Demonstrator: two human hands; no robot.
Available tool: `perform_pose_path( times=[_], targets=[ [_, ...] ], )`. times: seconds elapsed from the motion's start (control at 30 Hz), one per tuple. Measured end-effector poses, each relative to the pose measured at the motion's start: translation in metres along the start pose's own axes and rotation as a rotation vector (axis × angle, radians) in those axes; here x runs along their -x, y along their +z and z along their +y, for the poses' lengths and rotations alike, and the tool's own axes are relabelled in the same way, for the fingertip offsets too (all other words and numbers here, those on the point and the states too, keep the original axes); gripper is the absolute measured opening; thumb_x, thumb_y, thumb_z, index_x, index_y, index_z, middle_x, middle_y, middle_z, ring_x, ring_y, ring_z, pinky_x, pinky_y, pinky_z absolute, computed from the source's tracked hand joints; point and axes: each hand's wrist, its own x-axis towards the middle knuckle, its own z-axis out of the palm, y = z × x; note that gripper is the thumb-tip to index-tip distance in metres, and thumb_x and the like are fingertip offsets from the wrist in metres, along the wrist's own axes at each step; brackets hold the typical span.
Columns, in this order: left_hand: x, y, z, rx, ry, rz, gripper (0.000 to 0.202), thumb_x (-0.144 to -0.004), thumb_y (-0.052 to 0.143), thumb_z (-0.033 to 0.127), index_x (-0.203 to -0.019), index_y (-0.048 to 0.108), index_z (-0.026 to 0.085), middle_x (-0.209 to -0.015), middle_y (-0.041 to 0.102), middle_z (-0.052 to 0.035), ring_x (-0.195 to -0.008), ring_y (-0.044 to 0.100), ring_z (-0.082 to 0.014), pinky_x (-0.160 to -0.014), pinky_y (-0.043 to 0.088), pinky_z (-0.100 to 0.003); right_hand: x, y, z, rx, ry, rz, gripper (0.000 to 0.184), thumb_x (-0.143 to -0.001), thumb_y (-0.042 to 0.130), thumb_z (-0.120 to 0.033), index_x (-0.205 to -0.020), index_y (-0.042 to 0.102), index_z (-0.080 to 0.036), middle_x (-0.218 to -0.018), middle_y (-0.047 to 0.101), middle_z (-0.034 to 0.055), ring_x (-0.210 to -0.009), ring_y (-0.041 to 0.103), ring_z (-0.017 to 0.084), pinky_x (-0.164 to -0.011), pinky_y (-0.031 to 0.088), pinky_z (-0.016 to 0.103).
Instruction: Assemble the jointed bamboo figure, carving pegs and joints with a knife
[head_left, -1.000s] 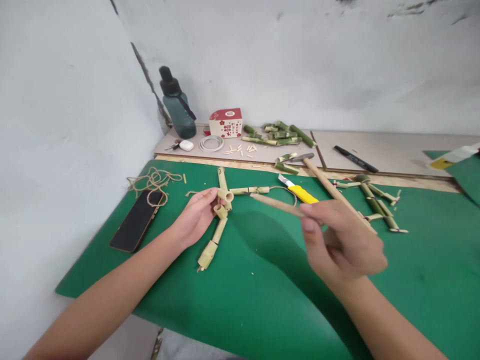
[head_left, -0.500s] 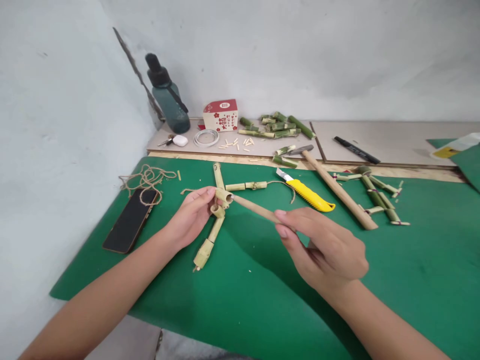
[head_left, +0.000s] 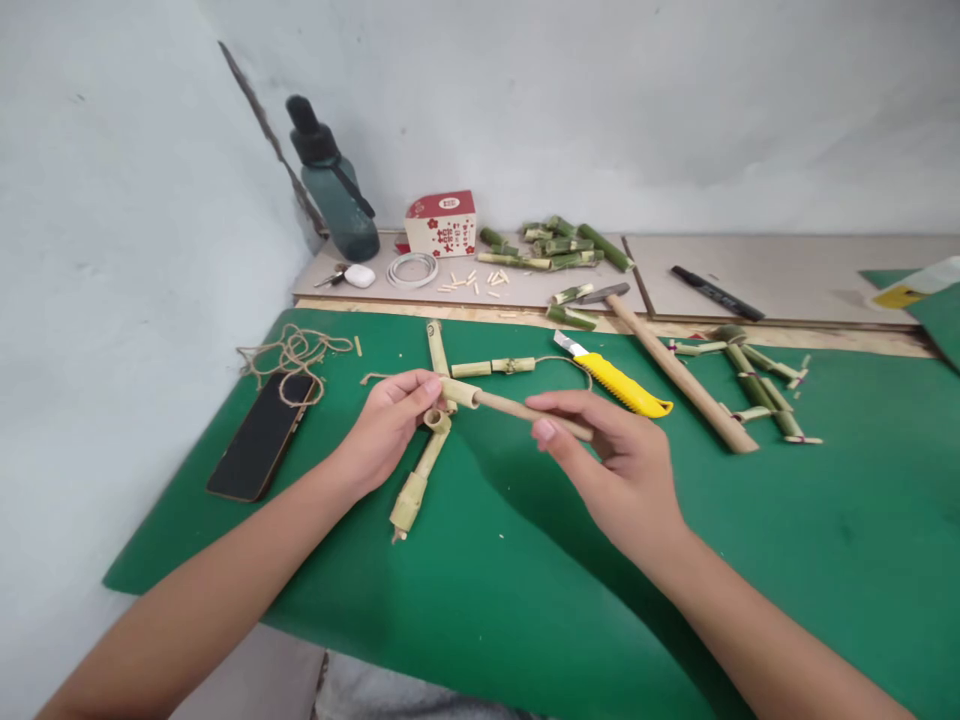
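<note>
On the green mat my left hand pinches a short hollow bamboo tube that belongs to a small figure of bamboo pieces. Between thumb and fingers my right hand grips a thin wooden stick. The stick's tip sits in the tube's open end. A leg of the figure runs down and left toward the mat's front.
A yellow utility knife, a hammer and a second bamboo figure lie to the right. A phone and twine lie left. At the back stand a bottle, a red box and cut bamboo.
My right hand moved left with the stick, and its tip went from free in the air into the tube that my left hand holds.
</note>
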Motion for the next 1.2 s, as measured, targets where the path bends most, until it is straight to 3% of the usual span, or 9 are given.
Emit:
perform_pose_path(
  times=[0.13,0.27,0.47,0.73,0.87,1.2],
  targets=[
    [0.0,-0.001,-0.002,-0.068,0.047,0.048,0.034,-0.081,0.09,0.049,-0.089,0.08,0.017,-0.079,0.069,-0.0037,-0.075,0.06,-0.0107,-0.068,0.049,-0.019,-0.005,0.001,0.004,0.027,0.184,-0.222,0.022,-0.097,0.068,-0.035,-0.111,0.079,-0.022,-0.072,0.065,-0.0013,-0.06,0.055,0.013,-0.054,0.044,0.026],
    [0.001,-0.001,-0.002,-0.143,0.086,0.068,0.033,-0.078,0.092,0.048,-0.084,0.08,0.018,-0.083,0.072,-0.004,-0.076,0.061,-0.0112,-0.069,0.05,-0.021,-0.009,0.0,0.004,0.057,0.241,-0.311,0.032,-0.098,0.064,-0.041,-0.119,0.08,-0.021,-0.067,0.058,-0.0018,-0.056,0.043,0.012,-0.051,0.034,0.026],
    [0.004,0.004,0.002,-0.212,0.126,0.037,0.034,-0.077,0.091,0.049,-0.081,0.08,0.017,-0.089,0.073,-0.0052,-0.077,0.06,-0.0127,-0.068,0.048,-0.023,-0.017,-0.009,0.005,-0.015,0.223,-0.317,0.033,-0.096,0.066,-0.042,-0.108,0.085,-0.019,-0.065,0.061,0.0004,-0.055,0.036,0.011,-0.049,0.027,0.024],
    [0.001,0.005,-0.002,-0.262,0.161,0.014,0.025,-0.076,0.092,0.04,-0.077,0.081,0.017,-0.098,0.078,-0.008,-0.087,0.067,-0.0175,-0.079,0.051,-0.029,-0.026,-0.018,0.017,-0.062,0.236,-0.309,0.029,-0.09,0.073,-0.042,-0.099,0.088,-0.018,-0.056,0.054,-0.0018,-0.052,0.034,0.01,-0.046,0.026,0.023],
    [0.001,0.003,-0.002,-0.256,0.155,0.029,0.026,-0.074,0.093,0.042,-0.076,0.082,0.018,-0.097,0.079,-0.0084,-0.086,0.068,-0.0186,-0.078,0.052,-0.03,-0.028,-0.021,0.017,-0.055,0.254,-0.279,0.025,-0.085,0.075,-0.038,-0.094,0.088,-0.019,-0.057,0.056,-0.0011,-0.053,0.037,0.01,-0.048,0.026,0.024],
    [0.001,0.005,-0.005,-0.213,0.139,0.062,0.03,-0.071,0.095,0.043,-0.077,0.082,0.017,-0.101,0.08,-0.0087,-0.084,0.068,-0.0163,-0.072,0.052,-0.026,-0.027,-0.021,0.009,-0.041,0.235,-0.295,0.027,-0.088,0.072,-0.037,-0.095,0.086,-0.016,-0.052,0.049,-0.0043,-0.048,0.031,0.009,-0.045,0.022,0.025]
  ],
)
